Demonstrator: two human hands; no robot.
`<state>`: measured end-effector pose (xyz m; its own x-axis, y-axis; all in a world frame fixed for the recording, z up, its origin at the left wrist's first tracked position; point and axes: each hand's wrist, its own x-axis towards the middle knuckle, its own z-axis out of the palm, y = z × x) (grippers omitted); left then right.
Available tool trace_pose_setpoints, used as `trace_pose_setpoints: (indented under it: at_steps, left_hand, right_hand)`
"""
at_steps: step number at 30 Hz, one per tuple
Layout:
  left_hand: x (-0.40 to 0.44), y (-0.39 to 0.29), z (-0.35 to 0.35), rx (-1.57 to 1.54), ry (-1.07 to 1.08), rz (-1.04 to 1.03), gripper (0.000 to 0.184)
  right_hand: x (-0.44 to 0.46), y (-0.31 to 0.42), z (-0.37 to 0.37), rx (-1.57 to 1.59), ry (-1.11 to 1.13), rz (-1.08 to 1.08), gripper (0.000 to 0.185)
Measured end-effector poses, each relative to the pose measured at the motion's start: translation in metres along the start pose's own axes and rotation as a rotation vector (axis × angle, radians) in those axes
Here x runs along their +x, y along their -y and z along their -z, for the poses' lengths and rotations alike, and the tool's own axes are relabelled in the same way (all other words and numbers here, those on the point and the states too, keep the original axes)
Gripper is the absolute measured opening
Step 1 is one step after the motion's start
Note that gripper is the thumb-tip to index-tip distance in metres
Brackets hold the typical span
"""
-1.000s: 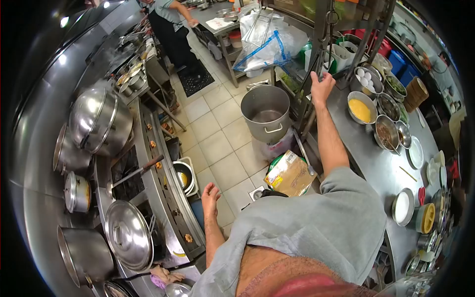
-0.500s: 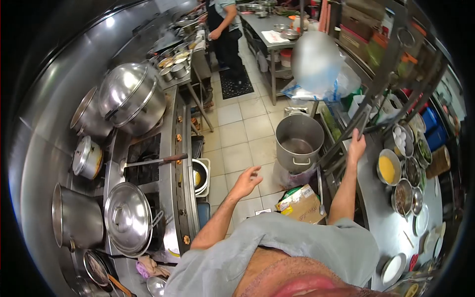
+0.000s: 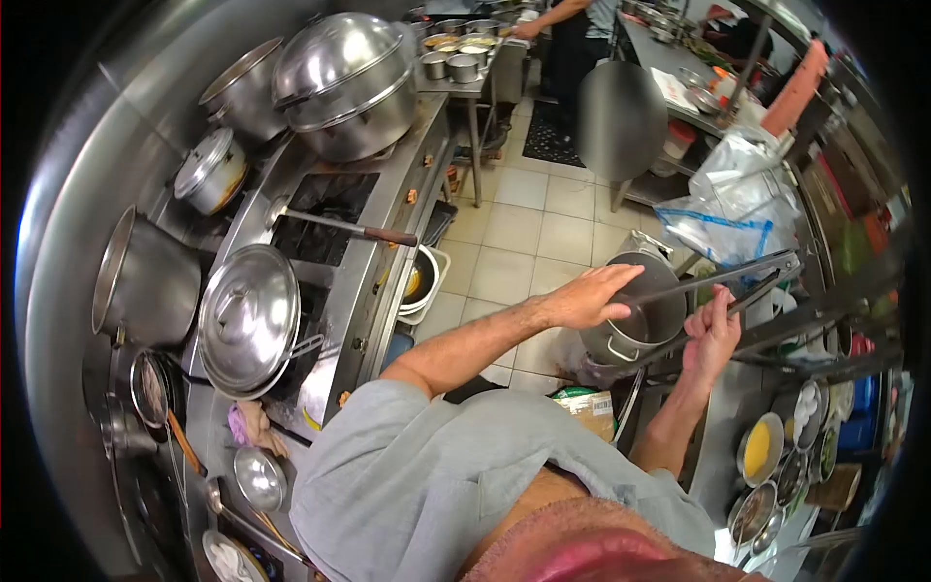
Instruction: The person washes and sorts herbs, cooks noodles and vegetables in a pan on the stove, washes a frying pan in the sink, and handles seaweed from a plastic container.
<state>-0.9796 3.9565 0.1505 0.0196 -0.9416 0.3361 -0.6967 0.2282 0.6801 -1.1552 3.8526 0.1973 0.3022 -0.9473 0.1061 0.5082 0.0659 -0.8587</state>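
Observation:
My right hand (image 3: 713, 335) is closed around a pair of long metal tongs (image 3: 752, 272), their joined end pointing to the right. The arms of the tongs reach leftward over a tall steel stockpot (image 3: 669, 325) on the floor side. My left hand (image 3: 587, 296) is stretched out flat, thumb apart, beside the tips of the tongs. Whether it touches them I cannot tell. The stockpot's near rim is partly covered by my left hand and the tongs. Its inside looks dark, with little to make out.
To the left runs a stove with a domed steamer pot (image 3: 349, 87), a lidded pan (image 3: 250, 315) and a ladle (image 3: 339, 225). Bowls, one with yellow liquid (image 3: 756, 451), stand on the right counter. A cardboard box (image 3: 587, 412) lies below. Another person (image 3: 577, 48) stands farther back.
My view has swung to the right and downward. My right hand has brought the tongs over the stockpot, and my left hand has reached across toward their tips.

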Motion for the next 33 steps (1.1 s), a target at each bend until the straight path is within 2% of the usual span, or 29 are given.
trace_pose_setpoints:
  at_steps: [1, 3, 5, 6, 7, 9, 10, 11, 12, 13, 14, 15, 16, 17, 18, 19, 23, 24, 26, 27, 29, 30, 33]
  left_hand:
    - [0.003, 0.009, 0.007, 0.019, 0.087, 0.027, 0.048]
    - [0.007, 0.028, 0.028, -0.037, 0.057, 0.072, 0.044]
    - [0.012, 0.046, 0.058, -0.165, 0.026, 0.133, 0.038]
    - [0.015, 0.052, 0.079, -0.128, 0.083, 0.203, 0.038]
    - [0.017, 0.066, 0.099, -0.115, 0.072, 0.209, 0.038]
    - [0.021, 0.097, 0.135, -0.061, 0.176, 0.117, 0.043]
    - [0.020, 0.112, 0.161, 0.099, 0.199, 0.032, 0.047]
    - [0.015, 0.133, 0.188, 0.250, 0.157, 0.027, 0.045]
    - [0.011, 0.153, 0.220, 0.402, 0.114, 0.023, 0.043]
    - [0.014, 0.172, 0.261, 0.480, -0.006, 0.081, 0.042]
    - [0.017, 0.189, 0.306, 0.556, -0.127, 0.141, 0.041]
    - [0.017, 0.185, 0.351, 0.601, -0.183, 0.292, 0.042]
    - [0.017, 0.185, 0.392, 0.657, -0.280, 0.428, 0.040]
    - [0.013, 0.208, 0.435, 0.845, -0.414, 0.335, 0.038]
    - [0.014, 0.209, 0.473, 0.850, -0.437, 0.516, 0.038]
    - [0.014, 0.228, 0.512, 0.955, -0.512, 0.550, 0.038]
    - [0.019, 0.278, 0.645, 1.335, -0.571, 0.745, 0.041]
    - [0.019, 0.289, 0.661, 1.339, -0.573, 0.756, 0.041]
    - [0.022, 0.313, 0.687, 1.645, -0.768, 0.642, 0.037]
    - [0.024, 0.325, 0.701, 1.652, -0.769, 0.661, 0.037]
    - [0.033, 0.353, 0.735, 1.534, -0.739, 0.938, 0.038]
    - [0.040, 0.358, 0.758, 1.298, -0.705, 1.031, 0.043]
    - [0.038, 0.381, 0.780, 1.297, -0.739, 1.183, 0.042]
  right_hand:
    - [0.007, -0.011, -0.006, 0.115, 0.142, -0.016, 0.028]
    - [0.019, -0.037, -0.044, 0.206, 0.262, 0.103, 0.038]
    - [0.022, -0.045, -0.092, 0.126, 0.413, 0.197, 0.046]
    - [0.032, -0.050, -0.108, 0.191, 0.575, 0.109, 0.046]
    - [0.046, -0.063, -0.124, 0.204, 0.589, 0.108, 0.046]
    - [0.078, -0.092, -0.152, 0.239, 0.783, 0.064, 0.042]
    - [0.090, -0.110, -0.172, 0.267, 0.697, 0.106, 0.030]
    - [0.099, -0.125, -0.183, 0.266, 0.702, 0.104, 0.030]
    - [0.110, -0.138, -0.194, 0.225, 0.571, 0.111, 0.024]
    - [0.122, -0.147, -0.207, 0.185, 0.440, 0.118, 0.020]
    - [0.137, -0.149, -0.224, 0.192, 0.398, 0.110, 0.019]
    - [0.154, -0.155, -0.230, 0.184, 0.431, 0.123, 0.019]
    - [0.169, -0.162, -0.238, 0.151, 0.416, 0.125, 0.019]
    - [0.184, -0.170, -0.246, 0.118, 0.401, 0.127, 0.020]
    - [0.198, -0.177, -0.253, 0.115, 0.403, 0.123, 0.020]
    - [0.212, -0.185, -0.260, 0.054, 0.377, 0.137, 0.025]
    - [0.274, -0.216, -0.274, 0.058, 0.396, 0.112, 0.040]
    - [0.291, -0.224, -0.277, 0.073, 0.382, 0.092, 0.041]
    - [0.323, -0.237, -0.281, 0.027, 0.328, 0.043, 0.043]
    - [0.341, -0.245, -0.282, 0.001, 0.309, 0.023, 0.044]
    - [0.383, -0.259, -0.290, 0.015, 0.324, 0.017, 0.044]
    - [0.402, -0.264, -0.293, 0.007, 0.327, 0.016, 0.043]
    - [0.458, -0.278, -0.325, 0.039, 0.396, 0.004, 0.043]
